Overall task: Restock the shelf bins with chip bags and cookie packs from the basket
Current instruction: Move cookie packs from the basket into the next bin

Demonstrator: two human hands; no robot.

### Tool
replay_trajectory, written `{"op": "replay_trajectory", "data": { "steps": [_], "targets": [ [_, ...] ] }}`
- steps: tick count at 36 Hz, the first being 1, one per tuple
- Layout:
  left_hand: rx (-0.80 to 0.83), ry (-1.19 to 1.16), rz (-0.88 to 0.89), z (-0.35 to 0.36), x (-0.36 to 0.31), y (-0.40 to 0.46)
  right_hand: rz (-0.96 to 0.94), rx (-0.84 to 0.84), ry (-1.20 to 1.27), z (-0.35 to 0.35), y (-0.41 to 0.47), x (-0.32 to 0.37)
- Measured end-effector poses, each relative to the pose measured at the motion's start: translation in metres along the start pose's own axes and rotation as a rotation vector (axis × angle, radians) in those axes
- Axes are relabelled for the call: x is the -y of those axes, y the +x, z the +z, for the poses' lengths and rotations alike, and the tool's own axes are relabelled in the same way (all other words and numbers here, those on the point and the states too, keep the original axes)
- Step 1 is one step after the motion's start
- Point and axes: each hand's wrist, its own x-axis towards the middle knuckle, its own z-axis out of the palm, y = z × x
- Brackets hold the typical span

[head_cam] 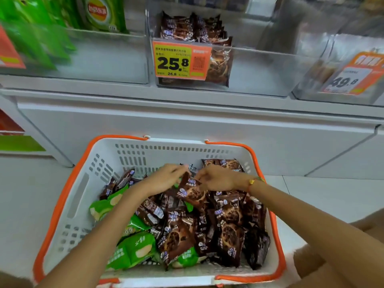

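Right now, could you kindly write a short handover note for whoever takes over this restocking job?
Left hand and right hand: both in the white plastic basket with orange rim, fingers curled on brown cookie packs at the top of the pile.
Basket: many brown cookie packs, green chip bags on its left side.
Done: clear middle shelf bin holds some brown packs; left bin has green bags.
Left: move the basket's contents into the bins.

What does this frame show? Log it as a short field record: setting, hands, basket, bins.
setting: store shelf with clear bins, basket on the floor below
left hand: grips brown cookie packs
right hand: grips a brown cookie pack
basket contents: brown packs, green chip bags
middle bin: partly filled with cookie packs, price tag reads 25.8
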Motion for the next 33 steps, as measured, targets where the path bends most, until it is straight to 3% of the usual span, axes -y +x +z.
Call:
{"op": "replay_trajectory", "data": {
  "steps": [5, 10, 14, 17, 21, 27, 33],
  "targets": [
    [-0.11, -0.082, 0.074, -0.034, -0.029, -0.002, -0.032, -0.122, 0.133, -0.044, -0.005, 0.01],
    [-0.187, -0.178, 0.104, -0.065, -0.054, -0.006, -0.153, -0.188, 0.018, -0.097, -0.022, 0.034],
    [-0.294, -0.272, 0.226, -0.088, -0.087, -0.013, -0.25, -0.254, -0.053, -0.139, -0.045, 0.055],
    [-0.416, -0.306, 0.365, -0.104, -0.115, -0.017, -0.363, -0.404, -0.115, -0.171, -0.071, 0.073],
    [-0.553, -0.367, 0.548, -0.131, -0.161, -0.023, -0.506, -0.687, 0.002, -0.205, -0.096, 0.085],
    [-0.663, -0.257, 0.65, -0.166, -0.21, -0.011, -0.618, -1.068, 0.208, -0.233, -0.094, 0.072],
    [-0.568, 0.074, 0.491, -0.181, -0.208, 0.024, -0.494, -1.108, 0.167, -0.233, -0.069, 0.049]
  ]
}}
